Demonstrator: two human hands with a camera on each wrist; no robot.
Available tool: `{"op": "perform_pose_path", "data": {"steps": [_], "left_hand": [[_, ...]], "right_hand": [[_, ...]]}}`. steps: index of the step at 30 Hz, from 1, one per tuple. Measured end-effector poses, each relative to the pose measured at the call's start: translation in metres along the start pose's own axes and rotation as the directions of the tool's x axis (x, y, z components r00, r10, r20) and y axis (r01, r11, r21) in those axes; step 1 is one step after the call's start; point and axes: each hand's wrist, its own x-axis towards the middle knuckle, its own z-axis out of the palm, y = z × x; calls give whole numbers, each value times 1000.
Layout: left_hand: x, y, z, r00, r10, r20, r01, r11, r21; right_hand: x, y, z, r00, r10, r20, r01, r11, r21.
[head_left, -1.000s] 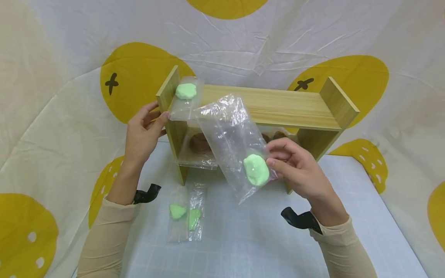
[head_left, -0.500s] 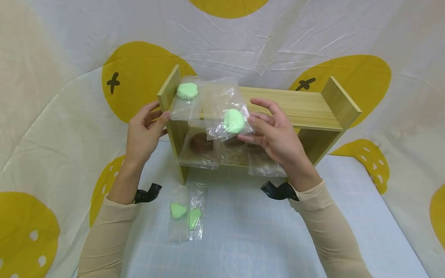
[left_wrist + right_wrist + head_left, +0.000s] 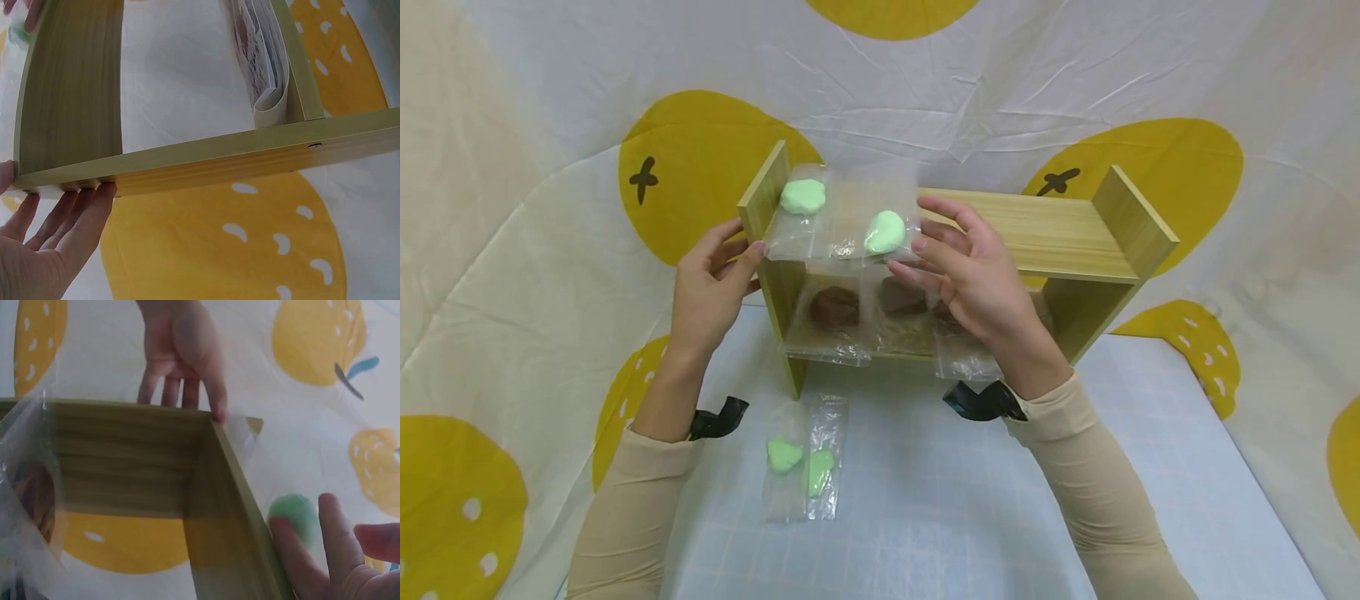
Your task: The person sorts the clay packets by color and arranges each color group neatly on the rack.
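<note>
My left hand (image 3: pixel 707 287) grips the left side panel of a small wooden shelf (image 3: pixel 1045 229), its thumb on the front edge and fingers against the outside. With thumb and fingers my right hand (image 3: pixel 973 279) pinches the right edge of a clear bag holding a green clay lump (image 3: pixel 885 232), at the front of the top board. Beside it at the left end lies another clear bag with a green clay lump (image 3: pixel 803 197). In the right wrist view the green lump (image 3: pixel 294 512) is blurred behind my fingers.
On the lower level lie clear bags with brown lumps (image 3: pixel 835 308), partly behind my right hand. Two narrow bags with green lumps (image 3: pixel 784 456) lie on the pale tablecloth (image 3: pixel 925 500) in front. A patterned cloth (image 3: pixel 925 92) hangs behind the shelf.
My right hand has carried the bag of green clay left and up from in front of the shelf to the top board, beside the other bag. The left hand has stayed put.
</note>
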Motion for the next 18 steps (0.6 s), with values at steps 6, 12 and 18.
{"op": "perform_pose_path", "data": {"steps": [6, 12, 18], "left_hand": [[0, 0, 1, 1000, -7, 2, 7, 1000, -10], [0, 0, 0, 1000, -6, 0, 6, 1000, 0], [1, 0, 0, 1000, -1, 0, 1, 1000, -21]], "right_hand": [[-1, -1, -1, 1000, -14, 22, 17, 982, -188], [-3, 1, -7, 991, -131, 39, 133, 846, -516], [-3, 4, -9, 966, -249, 68, 218, 646, -732]]}}
